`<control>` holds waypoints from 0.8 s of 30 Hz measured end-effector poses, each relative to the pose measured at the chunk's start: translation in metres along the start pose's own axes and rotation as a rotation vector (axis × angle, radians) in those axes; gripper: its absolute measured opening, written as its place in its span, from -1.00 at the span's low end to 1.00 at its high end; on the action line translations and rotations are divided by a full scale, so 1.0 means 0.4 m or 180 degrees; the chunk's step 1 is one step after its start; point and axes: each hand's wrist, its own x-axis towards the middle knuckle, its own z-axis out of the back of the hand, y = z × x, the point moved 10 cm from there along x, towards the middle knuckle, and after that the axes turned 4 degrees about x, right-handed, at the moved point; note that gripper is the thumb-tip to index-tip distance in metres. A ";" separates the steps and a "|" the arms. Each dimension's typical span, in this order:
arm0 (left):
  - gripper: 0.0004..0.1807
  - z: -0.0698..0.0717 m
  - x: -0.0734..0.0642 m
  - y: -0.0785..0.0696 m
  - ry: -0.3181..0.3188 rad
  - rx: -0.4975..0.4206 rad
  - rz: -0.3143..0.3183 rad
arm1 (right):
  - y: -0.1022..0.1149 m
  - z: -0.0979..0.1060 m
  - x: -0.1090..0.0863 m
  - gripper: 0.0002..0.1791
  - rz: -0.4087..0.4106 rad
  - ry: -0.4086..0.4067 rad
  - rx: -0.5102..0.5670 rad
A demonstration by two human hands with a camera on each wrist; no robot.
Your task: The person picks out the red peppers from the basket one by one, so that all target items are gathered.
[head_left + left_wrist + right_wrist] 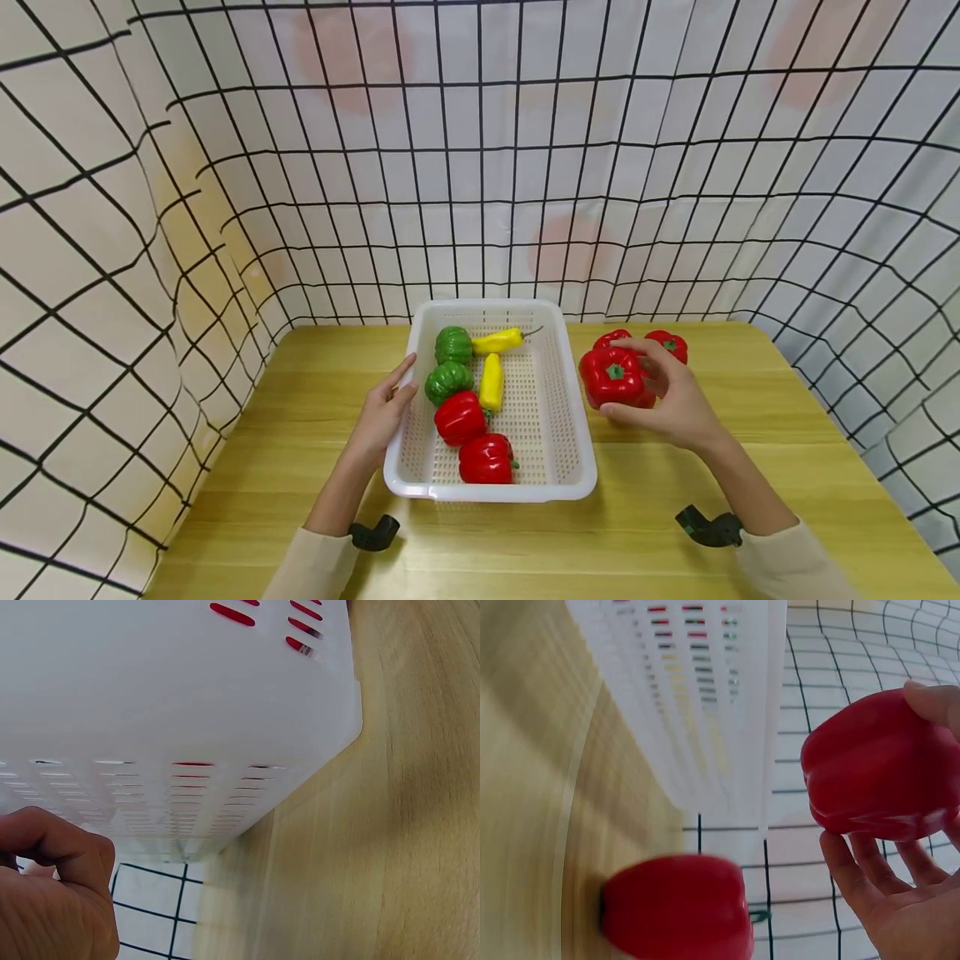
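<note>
A white plastic basket (577,450) with slotted sides stands on the wooden table. My left hand (380,417) grips its left rim; in the left wrist view that hand (64,892) is curled at the basket's upper edge. Just right of the basket, my right hand (671,396) holds a red bell pepper (611,375) between thumb and fingers. The right wrist view shows this pepper (881,769) raised off the table. Inside the basket lie two red bell peppers (461,418), two green ribbed vegetables (448,382) and two yellow peppers (492,383).
More red bell peppers (667,343) sit on the table behind and beneath my right hand, partly hidden by it. One red pepper (679,907) stands near the basket's side in the right wrist view. A white sheet with a black grid (495,167) encloses the table (300,417).
</note>
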 end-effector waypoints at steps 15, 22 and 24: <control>-0.42 0.004 0.000 -0.001 -0.0002 -0.0017 -0.0013 | -0.061 0.139 -0.042 -0.13 -0.0072 -0.0424 -0.0107; -0.42 -0.001 -0.004 -0.004 0.0024 -0.0014 0.0005 | -0.114 0.188 -0.063 -0.11 -0.0183 -0.0537 -0.0160; -0.42 -0.002 -0.004 -0.004 0.0026 -0.0012 0.0006 | -0.128 0.200 -0.066 -0.10 -0.0172 -0.0544 -0.0144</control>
